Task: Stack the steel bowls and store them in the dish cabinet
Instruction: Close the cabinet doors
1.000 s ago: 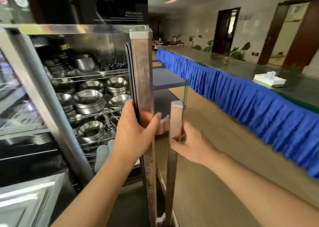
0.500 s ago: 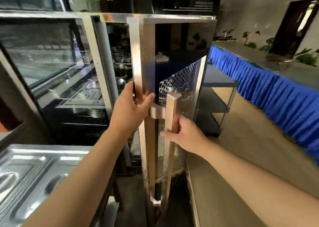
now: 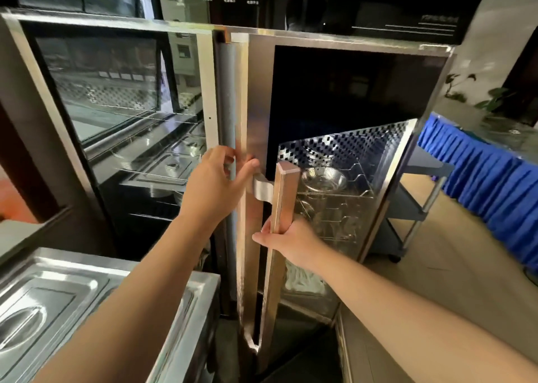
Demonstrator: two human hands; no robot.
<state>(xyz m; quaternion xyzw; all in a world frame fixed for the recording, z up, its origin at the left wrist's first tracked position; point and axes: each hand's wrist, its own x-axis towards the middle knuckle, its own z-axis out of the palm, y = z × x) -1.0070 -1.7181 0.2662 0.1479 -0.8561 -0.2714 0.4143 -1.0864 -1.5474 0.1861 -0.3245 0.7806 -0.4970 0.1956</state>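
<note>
**Me:** Behind the glass, just beyond my right hand (image 3: 286, 241), the steel bowls (image 3: 324, 177) sit on a wire rack inside the dish cabinet (image 3: 378, 37). One bowl shows clearly; the others I can't count through the reflections.

**Helper:** So they're stored. What's left?

**Me:** As I judge it, only shutting the door (image 3: 343, 97). It stands nearly closed, with a narrow gap at the edge nearest my left hand (image 3: 217, 183).

**Helper:** What is each hand doing?

**Me:** My right hand is clenched around the long vertical handle (image 3: 286, 193), low on the bar, fingers wrapped behind it. My left hand is cupped loosely on the door's edge frame, thumb on the front face beside the handle bracket, fingertips curling round toward the seam.

**Helper:** That seam worries me.

**Me:** Me too. I'd slide those fingertips onto the front face before the gap shuts, then press flat with the palm. The right hand should push straight in, evenly and slowly, so the door meets the grey seal strip (image 3: 227, 97) squarely and the bowls don't rattle off the rack.

**Helper:** Anything close by?

**Me:** Below my left forearm there's a steel tray lid (image 3: 58, 301); off to the right of my right arm, a trolley (image 3: 419, 205) and a blue table skirt (image 3: 489, 178), both clear of the door.
</note>
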